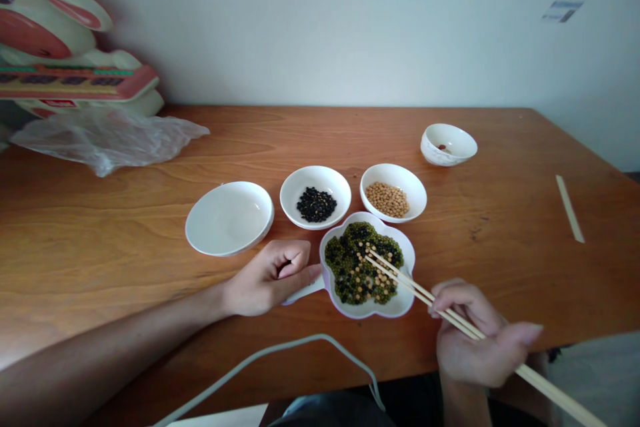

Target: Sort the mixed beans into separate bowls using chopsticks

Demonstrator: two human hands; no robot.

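My right hand (475, 340) grips a pair of wooden chopsticks (415, 290); their tips rest in the mixed green, black and tan beans of a flower-shaped white bowl (405, 247). My left hand (267, 278) is curled around that bowl's handle at its left side, thumb along it. Behind the bowl stand three white dishes: an empty one (229, 217) on the left, one with black beans (315, 197) in the middle, one with tan soybeans (393, 192) on the right.
A small white cup (449, 143) stands further back right. A paper chopstick sleeve (569, 208) lies at the right. A crumpled clear plastic bag (107, 137) and stacked items sit at the back left. A grey cable (280, 353) loops over the wooden table's near edge.
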